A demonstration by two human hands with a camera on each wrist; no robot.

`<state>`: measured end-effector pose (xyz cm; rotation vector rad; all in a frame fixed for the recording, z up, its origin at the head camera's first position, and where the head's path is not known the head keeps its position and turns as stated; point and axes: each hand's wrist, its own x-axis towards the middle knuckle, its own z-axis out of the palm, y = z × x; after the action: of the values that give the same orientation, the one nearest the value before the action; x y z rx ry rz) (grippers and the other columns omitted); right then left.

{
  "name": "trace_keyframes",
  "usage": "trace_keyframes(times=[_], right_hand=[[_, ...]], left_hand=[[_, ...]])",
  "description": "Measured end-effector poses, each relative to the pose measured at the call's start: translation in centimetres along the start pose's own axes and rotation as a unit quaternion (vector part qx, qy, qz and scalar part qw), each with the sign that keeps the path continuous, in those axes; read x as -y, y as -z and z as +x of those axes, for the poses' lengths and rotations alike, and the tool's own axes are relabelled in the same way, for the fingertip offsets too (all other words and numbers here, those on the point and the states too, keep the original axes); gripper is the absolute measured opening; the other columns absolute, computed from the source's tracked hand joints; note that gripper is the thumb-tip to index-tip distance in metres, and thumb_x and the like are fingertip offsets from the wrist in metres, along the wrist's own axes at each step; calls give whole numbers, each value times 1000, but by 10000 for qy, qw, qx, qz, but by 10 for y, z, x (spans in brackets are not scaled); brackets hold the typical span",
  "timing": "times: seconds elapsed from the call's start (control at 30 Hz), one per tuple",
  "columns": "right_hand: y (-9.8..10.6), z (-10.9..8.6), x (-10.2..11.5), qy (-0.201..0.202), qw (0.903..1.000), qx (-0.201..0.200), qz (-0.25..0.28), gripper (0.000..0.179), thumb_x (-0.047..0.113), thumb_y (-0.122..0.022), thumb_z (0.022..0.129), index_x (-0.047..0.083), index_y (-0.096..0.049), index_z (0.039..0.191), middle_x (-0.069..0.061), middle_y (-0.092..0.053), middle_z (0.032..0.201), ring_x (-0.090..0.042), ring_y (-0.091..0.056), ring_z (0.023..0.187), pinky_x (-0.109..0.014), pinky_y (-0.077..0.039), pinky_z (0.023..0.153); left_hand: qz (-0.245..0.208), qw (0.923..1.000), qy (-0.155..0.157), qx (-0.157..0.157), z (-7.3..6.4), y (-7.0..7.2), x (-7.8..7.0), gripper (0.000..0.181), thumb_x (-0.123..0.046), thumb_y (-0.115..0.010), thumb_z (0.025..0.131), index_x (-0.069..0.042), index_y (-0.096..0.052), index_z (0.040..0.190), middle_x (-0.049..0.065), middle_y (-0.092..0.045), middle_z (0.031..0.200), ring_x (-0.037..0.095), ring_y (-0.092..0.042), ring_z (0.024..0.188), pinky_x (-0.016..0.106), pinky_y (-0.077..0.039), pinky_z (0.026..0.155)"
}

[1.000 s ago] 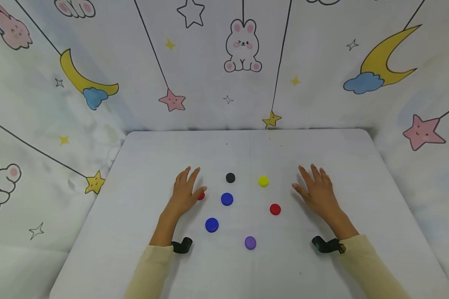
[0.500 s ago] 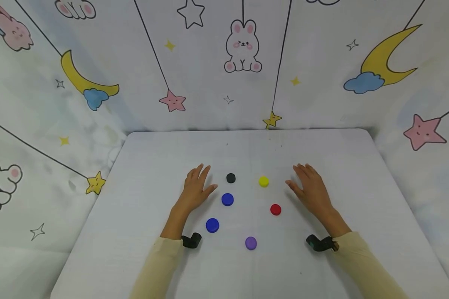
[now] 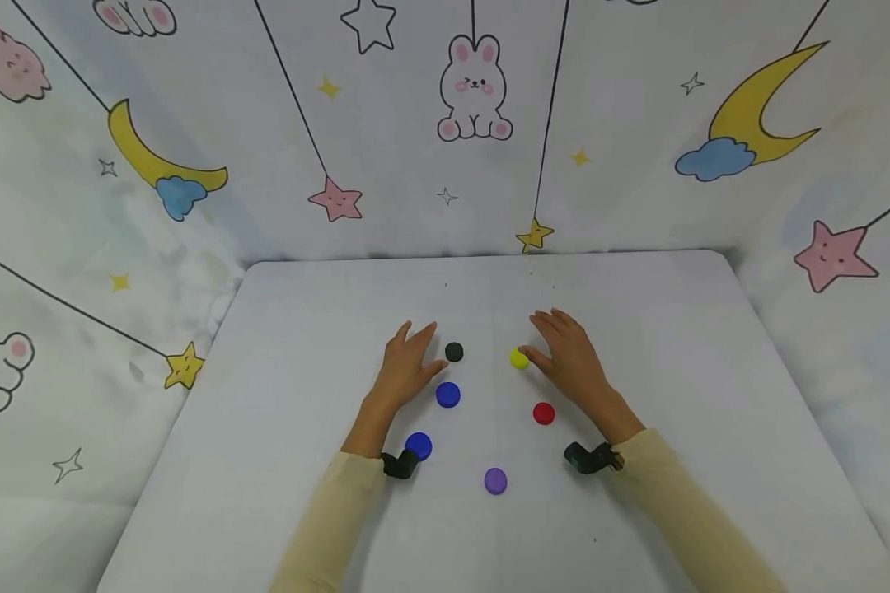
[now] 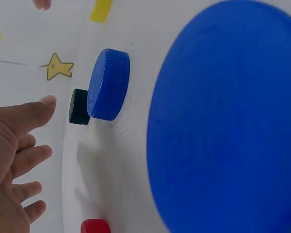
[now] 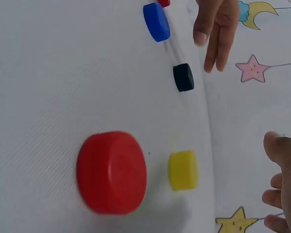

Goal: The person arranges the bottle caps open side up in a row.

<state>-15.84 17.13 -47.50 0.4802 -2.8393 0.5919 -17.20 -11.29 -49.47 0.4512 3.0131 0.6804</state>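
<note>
My left hand (image 3: 403, 371), fingers spread and holding nothing, hovers over the white table. Its thumb points towards the black bottle cap (image 3: 454, 352); a blue cap (image 3: 448, 395) lies just nearer. A larger blue cap (image 3: 419, 445) lies beside the left wrist camera and looms big in the left wrist view. My right hand (image 3: 574, 362) hovers with its fingers extended, its thumb partly covering the yellow cap (image 3: 518, 358) in the head view. Below that hand lies a red cap (image 3: 544, 413). A second red cap (image 4: 95, 226) shows in the left wrist view, hidden in the head view.
A purple cap (image 3: 495, 481) lies nearest the front. The white table (image 3: 304, 313) ends at a cloth backdrop (image 3: 393, 165) printed with moons, stars and a bunny. Black wrist cameras (image 3: 587, 458) are strapped at both cuffs.
Both hands have moved inward towards each other. The left hand has come closer to the black cap, the right to the yellow cap. The caps have stayed put; the view has shifted slightly.
</note>
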Motion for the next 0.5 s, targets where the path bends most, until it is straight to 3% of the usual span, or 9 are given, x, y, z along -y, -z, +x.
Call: trace_keyframes(times=[0.3,0.5], right_hand=[[-20,19,27,293,9988,345,-160,56,39,-64,85,7,-52,130,-11,-57,129,-32,-37,132,-47,-28,109],[-38,28,42,493,9971,575,-115,53,38,-64,85,7,-55,127,-7,-58,127,-29,-38,132,-45,-27,110]], left_hand=[[103,9999,64,-32,5,-5,-2,69,-34,-71,80,-11,-42,138,7,-51,136,31,-24,139,47,-28,110],[102,9999,85,26,9,-14,-3,68,-32,-71,79,-13,-42,138,5,-50,136,29,-25,139,45,-28,110]])
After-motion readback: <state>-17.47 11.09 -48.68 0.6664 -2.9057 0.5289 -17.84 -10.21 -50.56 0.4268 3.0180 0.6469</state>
